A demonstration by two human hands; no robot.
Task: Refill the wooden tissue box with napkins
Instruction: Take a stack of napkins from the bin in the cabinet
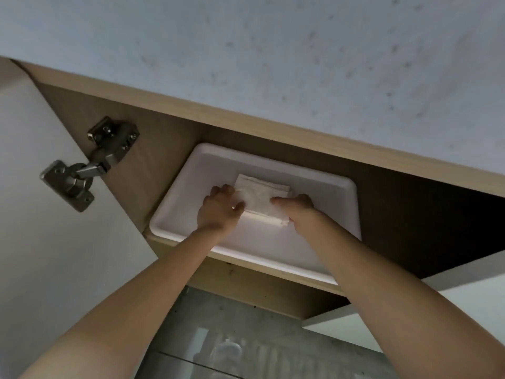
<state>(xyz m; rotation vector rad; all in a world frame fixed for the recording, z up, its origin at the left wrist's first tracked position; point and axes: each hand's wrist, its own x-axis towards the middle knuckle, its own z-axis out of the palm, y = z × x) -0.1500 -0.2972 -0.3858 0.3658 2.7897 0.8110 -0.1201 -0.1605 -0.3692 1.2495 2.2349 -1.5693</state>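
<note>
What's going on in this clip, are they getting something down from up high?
Yes. The person is reaching up with both arms into an open overhead cabinet, its door swung out on the left. A white plastic bin sits on the shelf, and the left hand and right hand are on either side of a stack of white napkins there, apparently gripping it. The wooden tissue box is not in view.

Upward view into an open wall cabinet (169, 138). A white tub (328, 203) sits on its shelf. Both hands grip a napkin pack (259, 195): left hand (218, 207) at its 9 o'clock, right hand (297, 207) at 3 o'clock. A door hinge (90, 162) lies toward 9 o'clock.
</note>
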